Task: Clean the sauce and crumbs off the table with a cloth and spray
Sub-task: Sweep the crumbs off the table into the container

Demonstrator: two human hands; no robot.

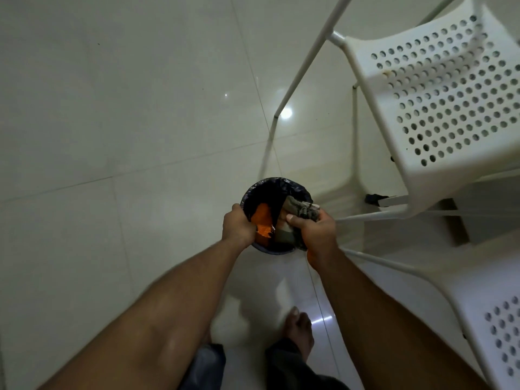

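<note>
Left hand (237, 226) grips bin (292, 187) rim; right hand (316, 230) clutches, apparently, cloth (301, 211).

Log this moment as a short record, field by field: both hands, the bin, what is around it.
left hand: grips the near-left rim of the bin
right hand: holds a bunched grey-green cloth over the bin
bin: small, round, black liner, standing on the floor; something orange inside
floor: pale glossy tiles
chairs: white perforated chair at upper right, a second at lower right
table: not in view
</note>
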